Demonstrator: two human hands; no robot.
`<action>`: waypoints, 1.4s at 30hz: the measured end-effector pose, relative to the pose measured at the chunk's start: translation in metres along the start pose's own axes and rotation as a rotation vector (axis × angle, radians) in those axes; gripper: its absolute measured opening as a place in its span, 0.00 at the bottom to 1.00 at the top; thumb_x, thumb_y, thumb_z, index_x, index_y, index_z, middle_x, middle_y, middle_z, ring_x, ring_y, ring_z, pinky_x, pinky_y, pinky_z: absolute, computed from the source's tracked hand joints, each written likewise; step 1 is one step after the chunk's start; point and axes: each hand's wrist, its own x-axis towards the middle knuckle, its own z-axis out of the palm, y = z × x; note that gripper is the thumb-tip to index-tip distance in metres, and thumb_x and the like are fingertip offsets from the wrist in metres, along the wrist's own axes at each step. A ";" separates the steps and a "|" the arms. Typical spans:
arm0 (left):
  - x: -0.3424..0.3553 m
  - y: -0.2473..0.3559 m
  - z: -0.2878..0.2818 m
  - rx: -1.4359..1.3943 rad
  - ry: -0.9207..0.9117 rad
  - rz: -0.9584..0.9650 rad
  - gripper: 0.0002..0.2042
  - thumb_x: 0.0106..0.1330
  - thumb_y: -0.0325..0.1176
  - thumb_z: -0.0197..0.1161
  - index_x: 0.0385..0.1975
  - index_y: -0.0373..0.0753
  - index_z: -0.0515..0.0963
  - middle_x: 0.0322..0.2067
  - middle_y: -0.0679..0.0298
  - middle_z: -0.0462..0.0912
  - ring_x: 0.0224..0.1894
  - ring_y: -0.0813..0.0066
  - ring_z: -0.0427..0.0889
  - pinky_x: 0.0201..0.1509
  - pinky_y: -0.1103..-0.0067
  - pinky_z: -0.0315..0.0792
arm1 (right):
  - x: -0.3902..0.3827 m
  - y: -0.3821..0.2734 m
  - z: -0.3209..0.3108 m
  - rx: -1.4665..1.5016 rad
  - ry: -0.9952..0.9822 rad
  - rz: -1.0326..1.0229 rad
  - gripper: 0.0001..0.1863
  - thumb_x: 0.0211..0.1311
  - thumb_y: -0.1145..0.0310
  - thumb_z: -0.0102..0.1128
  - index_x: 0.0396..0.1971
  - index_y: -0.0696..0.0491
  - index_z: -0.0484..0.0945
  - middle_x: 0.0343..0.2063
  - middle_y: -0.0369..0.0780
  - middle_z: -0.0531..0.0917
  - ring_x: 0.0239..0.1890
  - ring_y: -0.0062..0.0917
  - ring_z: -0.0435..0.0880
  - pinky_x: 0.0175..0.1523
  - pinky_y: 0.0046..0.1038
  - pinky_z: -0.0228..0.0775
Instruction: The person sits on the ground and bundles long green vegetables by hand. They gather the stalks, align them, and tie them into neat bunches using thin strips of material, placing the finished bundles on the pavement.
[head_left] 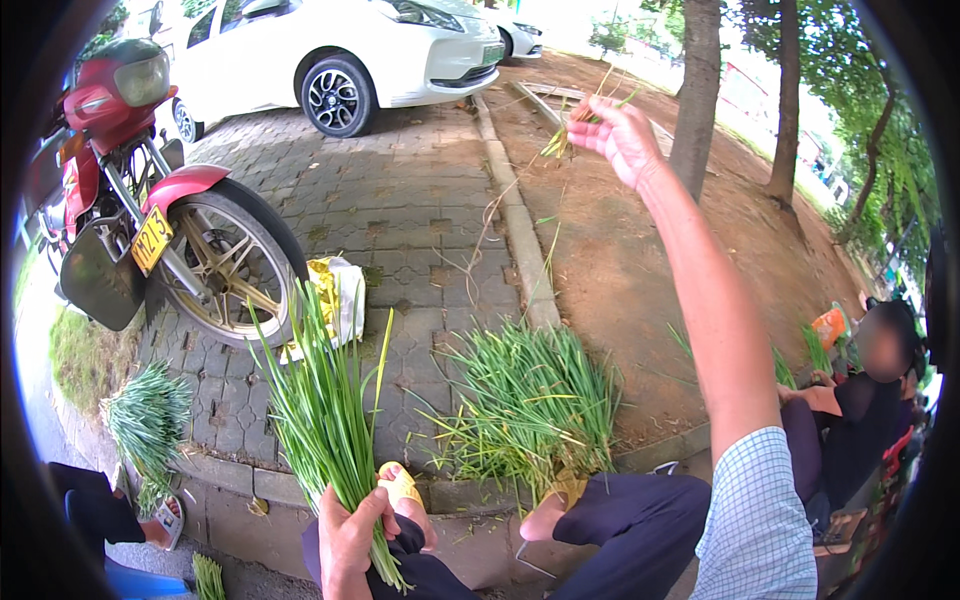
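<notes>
1. Three tree trunks (pixel 695 95) rise beyond the right hand (pixel 622 142) and off to its right, on brown soil (pixel 640 275).
2. Two white cars stand on the far side of both hands: the nearer car (pixel 250 60) to the left of the right hand, the other car (pixel 515 38) partly hidden behind it.
3. Ahead of the left hand (pixel 350 530) and to its left is a red motorcycle (pixel 185 183), its front wheel being the part nearest that hand.
4. Another person (pixel 850 430) in dark clothing sits low, to the right of both hands.
5. A loose pile of long green leaves (pixel 530 400) lies on the ground, right of the left hand and well below the raised right one.
6. The upright bundle of green leaves (pixel 320 410) is in the left hand, thumb and fingers wrapped around its lower part, tips fanning away.
7. A paler bundle (pixel 148 415) is left of the left hand.
8. Beyond the left hand, a white-and-yellow bag (pixel 350 295) lies partly behind the leaf tips.
9. Yellow slippers (pixel 402 486) are on the feet, one just beyond the left hand, the other touching the pile.
10. A few thin, yellowish-green strands (pixel 555 142) are pinched in the right hand's fingers.
</notes>
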 end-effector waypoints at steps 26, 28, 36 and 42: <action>0.020 0.022 -0.003 -0.019 0.055 -0.085 0.08 0.62 0.28 0.59 0.38 0.32 0.74 0.17 0.68 0.74 0.15 0.83 0.71 0.18 0.87 0.62 | 0.084 0.233 0.044 -1.240 -0.036 0.132 0.14 0.54 0.66 0.56 0.38 0.57 0.77 0.39 0.52 0.80 0.44 0.44 0.79 0.49 0.39 0.71; 0.022 0.023 -0.003 -0.018 0.041 -0.076 0.08 0.62 0.29 0.59 0.38 0.32 0.74 0.17 0.68 0.74 0.15 0.83 0.71 0.18 0.87 0.62 | 0.072 0.263 0.028 -1.205 0.078 0.283 0.28 0.48 0.67 0.59 0.53 0.58 0.69 0.51 0.55 0.74 0.54 0.44 0.75 0.59 0.37 0.66; 0.019 0.026 0.003 -0.064 0.074 -0.056 0.10 0.63 0.29 0.59 0.41 0.32 0.73 0.17 0.69 0.74 0.15 0.83 0.70 0.19 0.87 0.62 | -0.014 0.344 -0.006 -1.063 0.048 0.187 0.41 0.48 0.68 0.61 0.64 0.58 0.56 0.59 0.56 0.66 0.65 0.43 0.62 0.68 0.32 0.52; 0.013 0.017 -0.001 -0.014 0.168 -0.046 0.11 0.57 0.26 0.59 0.37 0.29 0.68 0.16 0.58 0.74 0.12 0.72 0.73 0.14 0.81 0.65 | -0.057 0.317 -0.031 -1.085 0.038 0.056 0.13 0.56 0.65 0.55 0.33 0.59 0.81 0.25 0.45 0.84 0.30 0.32 0.84 0.38 0.33 0.74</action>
